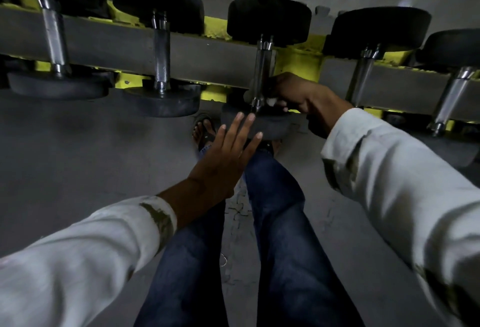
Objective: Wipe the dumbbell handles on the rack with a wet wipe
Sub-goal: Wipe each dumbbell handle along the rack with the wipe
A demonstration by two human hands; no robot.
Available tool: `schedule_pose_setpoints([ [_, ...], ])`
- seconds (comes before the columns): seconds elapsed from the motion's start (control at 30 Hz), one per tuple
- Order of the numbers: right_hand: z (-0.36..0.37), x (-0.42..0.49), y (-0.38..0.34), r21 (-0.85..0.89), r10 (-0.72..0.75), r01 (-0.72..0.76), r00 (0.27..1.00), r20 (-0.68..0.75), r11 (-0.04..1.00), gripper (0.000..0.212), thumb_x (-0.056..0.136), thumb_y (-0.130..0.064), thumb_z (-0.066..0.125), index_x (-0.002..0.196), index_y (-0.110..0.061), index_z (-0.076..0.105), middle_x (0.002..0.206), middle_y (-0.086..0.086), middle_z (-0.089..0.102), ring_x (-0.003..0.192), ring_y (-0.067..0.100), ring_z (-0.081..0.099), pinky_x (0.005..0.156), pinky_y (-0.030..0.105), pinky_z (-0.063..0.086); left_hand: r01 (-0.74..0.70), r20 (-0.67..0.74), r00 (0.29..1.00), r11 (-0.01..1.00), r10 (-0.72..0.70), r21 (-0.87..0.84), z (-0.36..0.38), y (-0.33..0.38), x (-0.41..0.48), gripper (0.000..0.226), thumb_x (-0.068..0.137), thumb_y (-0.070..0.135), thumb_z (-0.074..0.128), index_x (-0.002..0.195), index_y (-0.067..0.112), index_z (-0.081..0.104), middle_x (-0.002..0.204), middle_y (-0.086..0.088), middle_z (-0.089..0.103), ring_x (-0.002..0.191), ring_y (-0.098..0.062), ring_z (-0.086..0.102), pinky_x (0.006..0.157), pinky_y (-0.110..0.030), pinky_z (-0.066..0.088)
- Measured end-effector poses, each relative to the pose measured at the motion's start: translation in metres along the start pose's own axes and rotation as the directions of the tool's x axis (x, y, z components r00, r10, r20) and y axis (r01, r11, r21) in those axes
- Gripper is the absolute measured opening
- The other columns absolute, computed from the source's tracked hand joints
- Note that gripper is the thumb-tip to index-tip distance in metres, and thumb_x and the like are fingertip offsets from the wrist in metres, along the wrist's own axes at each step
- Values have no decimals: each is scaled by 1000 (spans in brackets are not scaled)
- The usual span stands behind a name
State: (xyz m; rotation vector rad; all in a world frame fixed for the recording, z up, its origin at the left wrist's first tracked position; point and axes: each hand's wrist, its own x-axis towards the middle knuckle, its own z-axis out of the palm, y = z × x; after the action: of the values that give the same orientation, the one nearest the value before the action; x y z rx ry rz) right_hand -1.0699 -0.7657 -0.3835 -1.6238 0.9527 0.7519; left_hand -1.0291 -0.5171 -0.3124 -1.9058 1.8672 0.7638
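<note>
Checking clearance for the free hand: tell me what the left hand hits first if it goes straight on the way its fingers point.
Probably the near weight plate of the middle dumbbell; the left hand already has fingertips at its edge, though depth is unclear.

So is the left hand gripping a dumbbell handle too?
No, the left hand is flat and open with fingers spread, off the handles; only the right hand wraps the middle handle.

One head-worn view looks steeply down, close over the right hand [293, 92] gripping a dumbbell handle [262, 72].
</note>
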Motion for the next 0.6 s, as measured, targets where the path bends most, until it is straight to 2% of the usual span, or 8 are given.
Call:
schedule_pose_setpoints([
  [0.07,-8,-3,7,78,58,-62,997,53,995,10,89,-4,66,98,1,68,70,13,54,40,12,37,38,18,34,10,-26,1000,1000,-10,4,-1,0,-1,125,83,55,66,159,-2,-16,159,-40,-22,152,-57,-4,121,-62,23],
  [0.13,-11,-11,10,125,97,-98,995,16,987,9,86,-8,75,92,-7,69,67,12,52,38,11,36,38,15,31,12,-47,999,1000,-11,21,-1,-1,-1,120,85,53,63,159,-3,-14,159,-41,-20,152,-57,-1,120,-62,24],
  [0.23,-4,-16,8,204,90,-79,995,-43,976,12,82,1,75,85,-6,66,60,9,53,35,5,38,40,16,31,4,-47,999,1000,-4,-5,2,-2,2,114,88,48,62,160,-2,-11,159,-41,-19,151,-58,-2,120,-63,25],
  [0.3,2,-9,2,180,65,-57,997,-40,982,16,78,9,69,74,-4,62,59,16,59,46,11,49,48,21,38,21,-71,997,1000,-21,-1,1,-1,2,110,91,48,61,160,-2,-8,160,-42,-17,151,-58,1,119,-62,27],
  [0.37,6,1,-2,107,68,-63,996,-49,992,18,73,7,67,65,-7,59,66,23,59,55,18,51,49,24,38,10,-41,999,1000,-9,17,4,0,2,111,92,50,58,159,-2,-13,159,-42,-18,151,-57,-1,120,-62,26],
  [0.43,9,4,1,77,77,-71,994,-81,995,14,71,4,68,62,-4,61,66,16,56,56,18,49,48,24,37,7,-28,1000,1000,-7,5,1,-1,1,117,89,54,59,159,-2,-16,159,-41,-19,151,-57,-2,120,-61,25],
  [0.5,13,0,7,80,51,-40,990,-135,996,11,72,1,70,66,-3,62,69,9,56,66,16,51,59,28,40,14,-45,999,1000,-13,8,-3,0,0,119,86,53,62,159,-3,-14,159,-41,-19,151,-57,-2,120,-61,25],
  [0.6,21,-17,6,-39,-73,66,975,-211,997,18,73,-9,76,72,-18,61,79,3,62,77,19,57,67,28,44,16,-15,1000,1000,-16,-18,-3,0,-1,118,87,51,62,159,-3,-16,159,-41,-20,151,-58,-4,121,-62,23],
])
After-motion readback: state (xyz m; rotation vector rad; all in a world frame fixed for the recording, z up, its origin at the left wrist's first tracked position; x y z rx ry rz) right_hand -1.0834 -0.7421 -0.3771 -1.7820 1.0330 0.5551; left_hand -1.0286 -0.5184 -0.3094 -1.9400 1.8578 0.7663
